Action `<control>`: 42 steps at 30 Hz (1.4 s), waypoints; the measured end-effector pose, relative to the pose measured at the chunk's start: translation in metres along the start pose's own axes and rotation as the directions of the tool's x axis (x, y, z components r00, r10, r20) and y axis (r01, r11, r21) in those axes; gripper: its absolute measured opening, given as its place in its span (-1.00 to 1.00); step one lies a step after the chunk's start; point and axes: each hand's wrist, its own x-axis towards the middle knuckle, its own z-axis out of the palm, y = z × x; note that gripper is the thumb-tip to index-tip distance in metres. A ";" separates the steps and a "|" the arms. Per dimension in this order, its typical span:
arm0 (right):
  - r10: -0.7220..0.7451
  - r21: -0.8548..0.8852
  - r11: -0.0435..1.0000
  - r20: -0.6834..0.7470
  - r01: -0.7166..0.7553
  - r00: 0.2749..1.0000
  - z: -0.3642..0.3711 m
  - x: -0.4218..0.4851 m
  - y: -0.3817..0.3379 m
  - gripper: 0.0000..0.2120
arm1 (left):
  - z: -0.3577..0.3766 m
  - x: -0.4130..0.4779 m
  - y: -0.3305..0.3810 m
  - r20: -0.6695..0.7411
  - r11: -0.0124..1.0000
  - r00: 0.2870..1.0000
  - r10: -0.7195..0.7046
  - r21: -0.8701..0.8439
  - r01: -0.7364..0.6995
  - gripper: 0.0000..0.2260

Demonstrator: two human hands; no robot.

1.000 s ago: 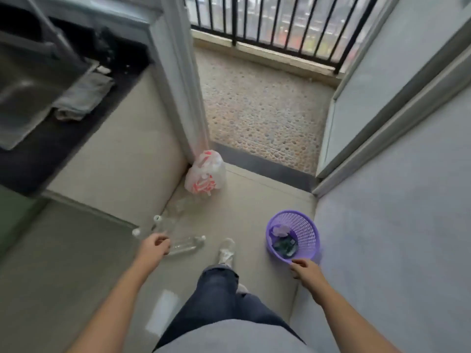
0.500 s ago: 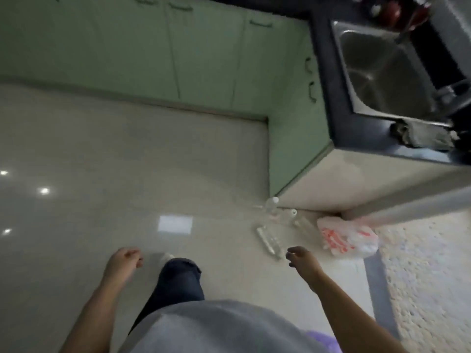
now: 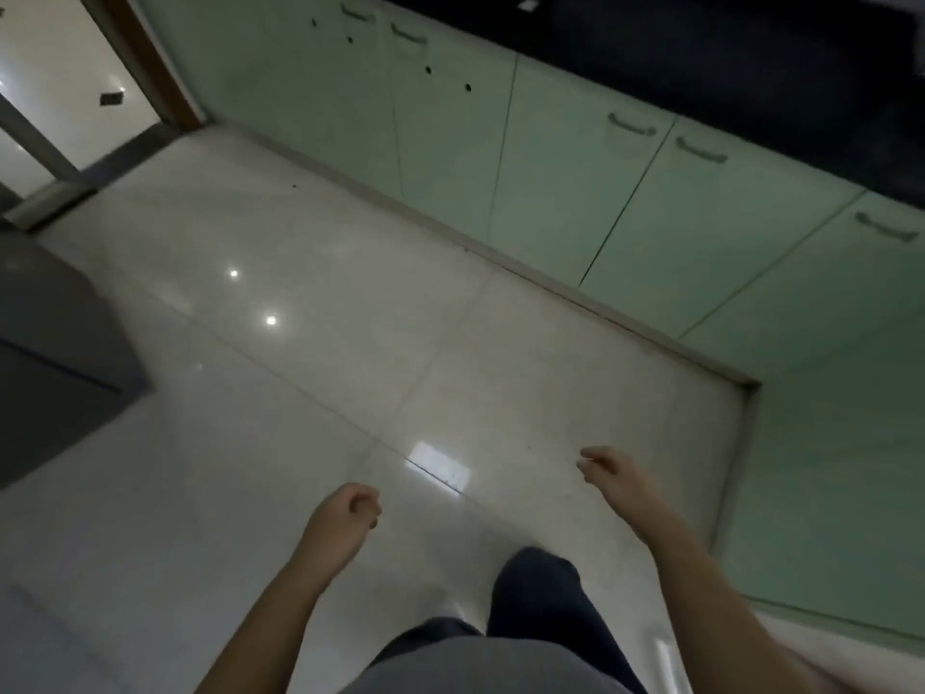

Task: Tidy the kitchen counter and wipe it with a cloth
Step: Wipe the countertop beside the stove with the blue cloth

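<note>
The dark kitchen counter (image 3: 726,57) runs along the top right above pale green cabinet doors (image 3: 575,182). No cloth is in view. My left hand (image 3: 345,518) hangs over the glossy floor with its fingers loosely curled and holds nothing. My right hand (image 3: 613,475) hangs to the right of it, also loosely curled and empty. Both hands are well below and away from the counter.
Glossy light floor tiles (image 3: 325,343) fill the middle. A dark grey appliance or cabinet (image 3: 55,353) stands at the left. A doorway with a brown frame (image 3: 145,67) is at the top left. My leg in dark trousers (image 3: 535,593) is at the bottom.
The view has swung left, away from the purple basket, bottles, plastic bag and sink, which are gone from view. Both hands stay empty and hang in front of me.
</note>
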 end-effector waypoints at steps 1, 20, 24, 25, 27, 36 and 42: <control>0.005 0.006 1.000 -0.024 -0.005 1.000 -0.004 0.013 -0.012 -0.72 | -0.007 0.014 0.010 -0.010 1.000 1.000 0.000 -0.024 0.000 -0.87; 0.021 0.121 0.992 0.126 -0.037 0.992 0.014 0.388 -0.436 -0.91 | -0.242 0.335 0.245 -0.303 0.963 0.948 -0.101 -0.271 0.016 -0.82; -0.094 0.041 0.995 0.271 0.087 0.958 0.083 0.442 -0.548 -0.86 | -0.315 0.392 0.223 -0.357 0.887 0.872 -0.335 -0.432 0.164 -0.79; -0.114 0.039 0.994 0.289 0.107 0.951 0.103 0.456 -0.572 -0.87 | -0.335 0.410 0.220 -0.366 0.874 0.857 -0.364 -0.452 0.179 -0.78; -0.134 0.010 0.990 0.320 0.138 0.938 0.139 0.484 -0.616 -0.91 | -0.376 0.451 0.222 -0.373 0.859 0.839 -0.396 -0.474 0.195 -0.77; -0.133 -0.279 0.925 0.397 0.258 0.908 0.231 0.611 -0.815 -0.74 | -0.541 0.634 0.294 -0.285 0.837 0.855 -0.433 -0.479 0.264 -0.73; -0.212 -0.063 0.968 0.316 0.244 0.925 0.240 0.682 -0.943 -0.84 | -0.629 0.732 0.382 -0.277 0.898 0.917 -0.285 -0.412 0.155 -0.77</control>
